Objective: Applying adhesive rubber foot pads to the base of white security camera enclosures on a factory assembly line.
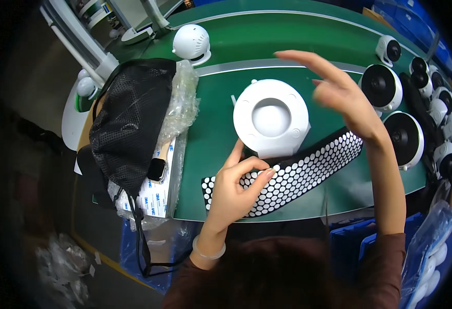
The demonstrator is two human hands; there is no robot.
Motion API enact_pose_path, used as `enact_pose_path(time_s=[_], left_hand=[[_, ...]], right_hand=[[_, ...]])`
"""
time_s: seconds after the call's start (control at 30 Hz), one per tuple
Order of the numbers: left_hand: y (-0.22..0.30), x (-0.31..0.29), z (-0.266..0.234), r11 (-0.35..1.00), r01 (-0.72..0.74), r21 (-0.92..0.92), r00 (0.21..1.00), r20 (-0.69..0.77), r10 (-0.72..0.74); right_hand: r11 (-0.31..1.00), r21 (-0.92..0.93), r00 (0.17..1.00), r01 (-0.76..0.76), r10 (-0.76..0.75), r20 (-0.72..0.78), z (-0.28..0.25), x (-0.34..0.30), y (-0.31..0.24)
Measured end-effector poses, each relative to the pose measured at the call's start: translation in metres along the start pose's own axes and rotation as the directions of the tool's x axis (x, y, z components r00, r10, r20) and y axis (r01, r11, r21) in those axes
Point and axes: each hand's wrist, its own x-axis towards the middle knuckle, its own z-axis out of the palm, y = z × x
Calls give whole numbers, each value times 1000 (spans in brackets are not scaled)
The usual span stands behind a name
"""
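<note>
A white round housing [297,117] with a recessed circular middle sits on the green table, its ring-shaped face turned up. Beside its lower edge is my left hand [233,193], one finger reaching to the housing's side. My left thumb and index finger come together over a black strip covered with white round dots [308,172]; whatever is between them is too small to make out. Raised to the right of the housing is my right hand [339,92], fingers stretched apart and slightly blurred, with nothing visible in it.
Several white devices with black round fronts [380,87] crowd the table's right side. Another white device [191,42] stands at the back left. On the left lie a black mesh bag [130,113], bubble wrap [182,98] and a smartwatch [157,170]. Blue bins [352,247] sit below.
</note>
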Motion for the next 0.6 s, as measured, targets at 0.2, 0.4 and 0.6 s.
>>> enact_pose_path(time_s=[0.2, 0.4, 0.6], left_hand=[[-7, 4, 5, 974, -173, 146, 984, -11, 176], [-5, 2, 5, 958, -201, 205, 979, 15, 202], [-3, 2, 2, 962, -192, 196, 981, 54, 185]], right_hand=[[944, 323, 989, 72, -25, -148, 28, -20, 30], [844, 514, 932, 152, 51, -358, 52, -32, 36], [953, 284, 973, 110, -45, -227, 42, -34, 33]])
